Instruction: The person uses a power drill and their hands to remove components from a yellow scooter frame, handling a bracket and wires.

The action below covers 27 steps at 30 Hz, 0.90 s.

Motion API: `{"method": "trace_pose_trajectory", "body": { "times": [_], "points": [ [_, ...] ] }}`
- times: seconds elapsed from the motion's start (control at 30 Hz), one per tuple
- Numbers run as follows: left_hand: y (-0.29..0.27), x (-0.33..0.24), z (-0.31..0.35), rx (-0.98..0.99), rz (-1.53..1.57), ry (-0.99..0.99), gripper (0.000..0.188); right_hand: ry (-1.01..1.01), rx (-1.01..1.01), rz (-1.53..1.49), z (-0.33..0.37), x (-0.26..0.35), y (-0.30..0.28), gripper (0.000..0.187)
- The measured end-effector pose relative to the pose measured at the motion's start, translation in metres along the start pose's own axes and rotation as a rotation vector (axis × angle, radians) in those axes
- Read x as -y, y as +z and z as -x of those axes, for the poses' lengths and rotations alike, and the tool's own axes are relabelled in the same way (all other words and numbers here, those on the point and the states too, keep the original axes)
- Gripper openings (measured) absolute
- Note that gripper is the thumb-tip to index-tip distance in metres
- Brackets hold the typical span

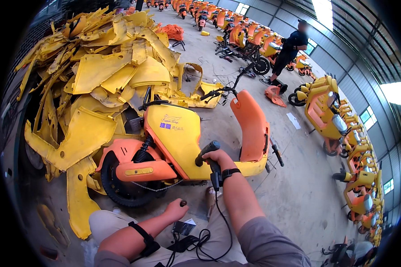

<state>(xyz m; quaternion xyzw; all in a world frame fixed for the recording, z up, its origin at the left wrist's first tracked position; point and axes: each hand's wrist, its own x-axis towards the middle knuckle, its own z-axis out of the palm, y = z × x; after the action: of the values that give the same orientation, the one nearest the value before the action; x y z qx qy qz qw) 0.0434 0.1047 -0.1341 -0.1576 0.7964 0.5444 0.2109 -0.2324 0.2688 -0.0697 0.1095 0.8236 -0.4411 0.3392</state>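
My right hand (219, 157) is wrapped round the grip of a black cordless drill (208, 151). The drill points left, its nose against or very near the lower yellow side panel (173, 135) of an orange and yellow electric scooter (254, 129). Below the scooter, over my lap, my left hand (176, 211) is closed round something of which only a dark round end (183, 203) shows. Facing me side-on, the scooter has its orange rear fender and black rear wheel (120, 182) at left and its handlebar at the upper right.
A high heap of yellow body panels (98, 75) rises behind and left of the scooter. Rows of scooters (361, 178) line the right side and the back. A person (294, 46) in dark clothes stands near a stripped scooter. A black cable (227, 222) hangs by my right forearm.
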Motion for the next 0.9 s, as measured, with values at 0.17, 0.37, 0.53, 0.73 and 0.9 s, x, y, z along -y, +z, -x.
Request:
{"method": "trace_pose_trajectory", "body": {
  "times": [0.17, 0.37, 0.53, 0.73, 0.9],
  "points": [
    [0.009, -0.006, 0.002, 0.002, -0.118, -0.009, 0.043, -0.02, -0.026, 0.036, 0.0, 0.0, -0.012, 0.027],
    [0.014, 0.004, -0.002, 0.048, -0.061, -0.031, 0.042, -0.241, -0.161, 0.516, 0.025, 0.025, 0.0, 0.037],
    [0.017, -0.007, 0.002, 0.003, -0.114, 0.054, 0.034, -0.206, -0.317, 0.84, 0.032, 0.036, 0.006, 0.056],
    [0.009, 0.001, 0.005, 0.002, -0.069, 0.052, 0.038, -0.221, -0.475, 0.906, 0.031, 0.038, 0.007, 0.047],
    [0.012, -0.006, 0.009, 0.035, -0.068, 0.082, 0.039, -0.264, -0.711, 0.975, 0.002, 0.018, 0.004, 0.037]
  ]
}}
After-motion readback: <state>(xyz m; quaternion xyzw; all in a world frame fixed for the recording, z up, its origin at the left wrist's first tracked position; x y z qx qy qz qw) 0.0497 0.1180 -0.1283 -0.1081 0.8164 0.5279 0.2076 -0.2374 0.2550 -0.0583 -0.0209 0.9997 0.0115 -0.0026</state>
